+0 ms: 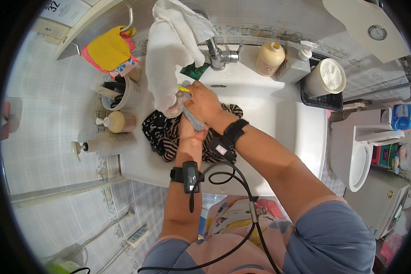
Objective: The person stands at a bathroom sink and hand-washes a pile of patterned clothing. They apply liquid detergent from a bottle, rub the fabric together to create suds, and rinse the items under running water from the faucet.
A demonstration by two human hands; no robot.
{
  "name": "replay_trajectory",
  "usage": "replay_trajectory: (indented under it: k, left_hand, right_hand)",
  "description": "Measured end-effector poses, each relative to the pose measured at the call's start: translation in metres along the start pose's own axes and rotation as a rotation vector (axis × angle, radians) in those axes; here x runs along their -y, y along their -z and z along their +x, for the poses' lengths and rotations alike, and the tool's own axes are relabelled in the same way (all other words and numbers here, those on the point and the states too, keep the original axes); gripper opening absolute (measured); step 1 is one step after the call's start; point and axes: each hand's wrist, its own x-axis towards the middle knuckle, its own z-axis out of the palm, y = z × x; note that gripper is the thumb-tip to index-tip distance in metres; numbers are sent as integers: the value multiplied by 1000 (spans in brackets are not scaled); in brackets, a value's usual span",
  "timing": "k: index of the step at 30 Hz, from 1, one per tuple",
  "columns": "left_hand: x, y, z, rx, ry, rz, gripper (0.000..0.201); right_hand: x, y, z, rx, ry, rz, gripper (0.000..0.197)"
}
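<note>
Both hands meet over the white sink (278, 118), close together on a grey piece of cloth (194, 119). My right hand (204, 104) is closed over the cloth's upper part, with its fingers bent. Below it, my left hand (192, 131) grips the same cloth, its fingers mostly hidden. A small yellow strip (182, 88) shows at the right fingertips; its kind is unclear. Under the hands lies a bunched dark garment (157, 132) with tan stripes and white markings. A white towel (169, 55) hangs down just left of the hands, hiding part of the sink.
A chrome faucet (218, 57) stands at the back, beside a green packet (195, 71). Bottles (269, 59) and a white tub (329, 76) line the right rear rim. Pump bottles (118, 122) and a cup (128, 93) stand left. A black cable (246, 187) hangs across my front.
</note>
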Motion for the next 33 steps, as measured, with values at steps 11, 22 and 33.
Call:
replay_trajectory:
  k: [11,22,33]
  left_hand:
    - [-7,-15,-9,-67,-21,0,29]
    - [1,-1,14,-18,-11,-124,40]
    - [-8,-9,3,89,-62,-417,50]
  right_hand:
    - [-14,-4,7,-20,-193,189,36]
    - [3,26,-20,79,-794,2116,32]
    - [-30,50,-21,-210,-650,1402,28]
